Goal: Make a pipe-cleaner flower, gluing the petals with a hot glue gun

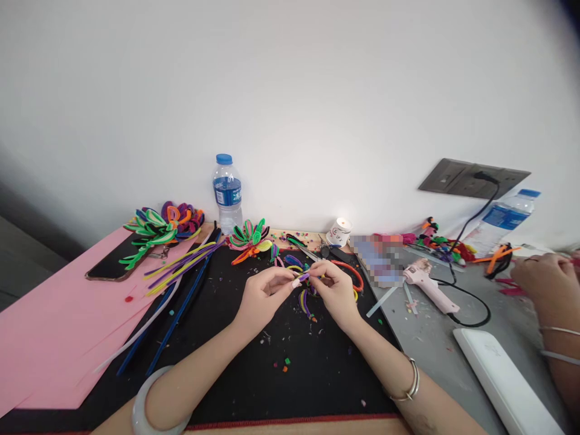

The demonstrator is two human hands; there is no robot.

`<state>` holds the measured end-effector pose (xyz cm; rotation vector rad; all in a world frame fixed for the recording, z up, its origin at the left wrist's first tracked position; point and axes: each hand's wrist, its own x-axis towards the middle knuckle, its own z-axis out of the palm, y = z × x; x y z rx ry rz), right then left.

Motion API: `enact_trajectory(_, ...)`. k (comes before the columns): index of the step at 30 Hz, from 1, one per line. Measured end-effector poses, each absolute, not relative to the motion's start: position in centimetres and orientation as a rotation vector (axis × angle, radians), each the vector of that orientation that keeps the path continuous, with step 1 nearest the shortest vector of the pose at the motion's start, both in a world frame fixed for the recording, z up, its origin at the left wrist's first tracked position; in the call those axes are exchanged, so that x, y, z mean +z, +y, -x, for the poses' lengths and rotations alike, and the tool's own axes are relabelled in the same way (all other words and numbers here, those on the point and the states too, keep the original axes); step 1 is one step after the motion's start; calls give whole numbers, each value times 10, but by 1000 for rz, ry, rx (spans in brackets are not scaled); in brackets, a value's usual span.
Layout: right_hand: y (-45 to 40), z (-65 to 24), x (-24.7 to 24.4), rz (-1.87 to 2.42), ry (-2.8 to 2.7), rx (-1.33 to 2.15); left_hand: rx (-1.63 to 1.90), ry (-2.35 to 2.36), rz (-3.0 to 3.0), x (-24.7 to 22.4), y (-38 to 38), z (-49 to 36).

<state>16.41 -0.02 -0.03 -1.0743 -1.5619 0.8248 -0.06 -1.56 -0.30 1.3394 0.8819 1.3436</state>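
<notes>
The left hand [267, 293] and right hand [335, 296] meet over the far part of a black mat [217, 368] on the wooden tabletop [290, 428], their fingers pinched narrow on a purple pipe cleaner [304, 277] between them. Coloured scraps [287, 361] dot the mat, with a pink sheet [86, 320] under a phone [109, 264] to the left and a grey surface [421, 344] to the right bearing a glue gun [430, 290]. Behind, a white wall [290, 109] carries a socket plate [446, 178] with a plug [486, 176] in it, and a bottle [228, 192] stands near.
</notes>
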Motion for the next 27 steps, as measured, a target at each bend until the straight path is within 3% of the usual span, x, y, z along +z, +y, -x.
enact_trajectory(27,0,-163,-2,1174,-1632,950,1240,920,-783,-3,-9,1)
